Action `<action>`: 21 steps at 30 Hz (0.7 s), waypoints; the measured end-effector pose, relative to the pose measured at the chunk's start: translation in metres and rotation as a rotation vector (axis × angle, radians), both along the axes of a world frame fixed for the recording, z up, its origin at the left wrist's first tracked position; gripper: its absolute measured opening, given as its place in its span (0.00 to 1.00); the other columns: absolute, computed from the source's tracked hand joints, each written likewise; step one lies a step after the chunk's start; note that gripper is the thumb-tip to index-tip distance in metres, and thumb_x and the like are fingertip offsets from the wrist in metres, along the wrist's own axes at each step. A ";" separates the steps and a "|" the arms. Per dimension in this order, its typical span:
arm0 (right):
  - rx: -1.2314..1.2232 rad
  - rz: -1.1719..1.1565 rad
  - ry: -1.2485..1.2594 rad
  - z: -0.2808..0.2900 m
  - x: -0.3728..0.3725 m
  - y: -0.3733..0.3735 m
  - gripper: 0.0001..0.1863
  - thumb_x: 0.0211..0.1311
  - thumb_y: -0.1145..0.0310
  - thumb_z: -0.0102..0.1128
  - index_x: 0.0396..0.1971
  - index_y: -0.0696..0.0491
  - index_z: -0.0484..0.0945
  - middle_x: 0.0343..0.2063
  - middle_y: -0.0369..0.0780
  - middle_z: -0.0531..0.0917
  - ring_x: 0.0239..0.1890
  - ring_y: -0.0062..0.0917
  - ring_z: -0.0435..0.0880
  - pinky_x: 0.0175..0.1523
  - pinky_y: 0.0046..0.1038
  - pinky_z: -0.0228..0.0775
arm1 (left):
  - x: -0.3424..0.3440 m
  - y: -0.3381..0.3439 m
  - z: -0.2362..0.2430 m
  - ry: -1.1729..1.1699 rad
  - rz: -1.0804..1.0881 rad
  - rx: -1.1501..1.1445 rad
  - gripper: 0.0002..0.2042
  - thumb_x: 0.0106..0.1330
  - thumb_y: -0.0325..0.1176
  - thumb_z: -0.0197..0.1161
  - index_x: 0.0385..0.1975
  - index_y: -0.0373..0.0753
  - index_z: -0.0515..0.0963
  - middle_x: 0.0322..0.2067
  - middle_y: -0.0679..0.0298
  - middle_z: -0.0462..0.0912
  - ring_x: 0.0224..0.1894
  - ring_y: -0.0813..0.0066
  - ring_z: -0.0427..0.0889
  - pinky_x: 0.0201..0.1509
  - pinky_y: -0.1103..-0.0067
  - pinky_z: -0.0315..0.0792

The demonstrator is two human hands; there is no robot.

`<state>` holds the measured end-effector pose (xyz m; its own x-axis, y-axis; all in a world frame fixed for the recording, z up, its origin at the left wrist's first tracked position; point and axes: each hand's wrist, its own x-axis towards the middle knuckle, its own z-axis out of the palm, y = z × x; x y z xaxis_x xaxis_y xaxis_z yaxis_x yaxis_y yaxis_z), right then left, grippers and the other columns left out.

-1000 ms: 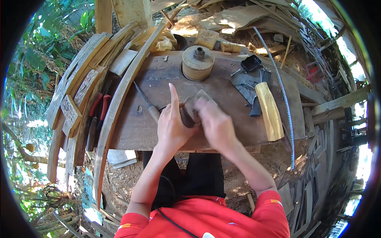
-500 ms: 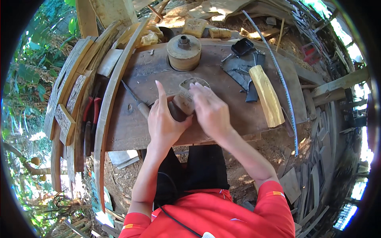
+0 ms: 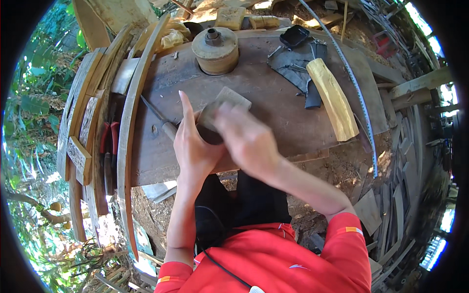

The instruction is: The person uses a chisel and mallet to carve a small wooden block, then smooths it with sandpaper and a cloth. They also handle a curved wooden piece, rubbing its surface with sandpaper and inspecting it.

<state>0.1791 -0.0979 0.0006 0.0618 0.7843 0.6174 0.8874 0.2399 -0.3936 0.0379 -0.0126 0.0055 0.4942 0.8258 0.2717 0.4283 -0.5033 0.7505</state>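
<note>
My left hand (image 3: pixel 195 146) grips a dark brown rounded piece (image 3: pixel 210 134), its index finger sticking up. My right hand (image 3: pixel 244 136), blurred by motion, has curled fingers pressed onto a tan flat piece (image 3: pixel 233 97) over that rounded piece; their exact contact is partly hidden. A long metal tool with a wooden handle (image 3: pixel 168 129) lies beside my left hand. Beyond both hands, a round wooden block with a metal nut on top (image 3: pixel 215 53) sits in a recess in the worktable (image 3: pixel 166 83).
Long boards (image 3: pixel 139 97) and red-handled pliers (image 3: pixel 115 136) line the left side. At right lie a yellow wood piece (image 3: pixel 332 97), grey cloth (image 3: pixel 288 66), a black tray (image 3: pixel 294 36) and a measuring strip (image 3: pixel 361 112). Loose planks and plants surround the worktable.
My right hand has shifted over the held piece, and the tan flat piece under its fingers has changed angle. The worktable's items sit higher in the picture as the view has shifted.
</note>
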 end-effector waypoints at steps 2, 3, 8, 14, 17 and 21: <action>-0.008 0.108 0.013 0.002 0.000 -0.003 0.14 0.65 0.74 0.61 0.50 0.61 0.82 0.50 0.52 0.89 0.54 0.42 0.90 0.58 0.38 0.85 | -0.002 -0.003 0.004 0.064 0.023 0.002 0.66 0.44 0.37 0.84 0.83 0.31 0.44 0.45 0.50 0.89 0.49 0.49 0.88 0.56 0.63 0.80; -0.055 0.022 0.065 0.005 0.014 0.002 0.15 0.66 0.74 0.61 0.51 0.60 0.81 0.50 0.53 0.89 0.55 0.42 0.90 0.59 0.40 0.84 | -0.002 -0.004 0.005 0.096 0.035 0.004 0.66 0.44 0.37 0.84 0.83 0.31 0.44 0.45 0.50 0.89 0.48 0.49 0.88 0.56 0.63 0.80; 0.019 0.024 0.020 -0.001 -0.001 -0.001 0.16 0.64 0.75 0.62 0.52 0.59 0.81 0.48 0.52 0.89 0.53 0.45 0.90 0.60 0.41 0.84 | -0.004 -0.004 -0.003 0.041 0.017 0.106 0.65 0.43 0.35 0.82 0.83 0.31 0.46 0.44 0.50 0.89 0.47 0.49 0.88 0.56 0.63 0.79; 0.026 -0.026 -0.008 0.002 -0.002 0.008 0.12 0.67 0.73 0.59 0.47 0.60 0.81 0.46 0.51 0.89 0.53 0.42 0.90 0.60 0.41 0.83 | -0.003 -0.005 -0.003 0.028 0.058 0.127 0.66 0.42 0.35 0.83 0.84 0.34 0.45 0.42 0.50 0.90 0.44 0.50 0.89 0.53 0.64 0.81; 0.074 -0.077 0.062 0.001 0.024 0.018 0.09 0.67 0.74 0.60 0.45 0.56 0.81 0.45 0.46 0.89 0.49 0.43 0.90 0.51 0.41 0.85 | -0.005 -0.007 0.005 0.098 0.045 0.081 0.62 0.44 0.35 0.82 0.83 0.37 0.51 0.41 0.50 0.90 0.43 0.53 0.89 0.52 0.65 0.81; -0.144 -0.167 0.292 0.013 0.040 0.011 0.14 0.72 0.78 0.57 0.54 0.62 0.80 0.56 0.49 0.87 0.61 0.45 0.85 0.63 0.43 0.81 | -0.003 0.002 0.011 0.030 -0.067 0.185 0.36 0.55 0.33 0.74 0.69 0.33 0.77 0.42 0.49 0.90 0.43 0.52 0.89 0.54 0.65 0.80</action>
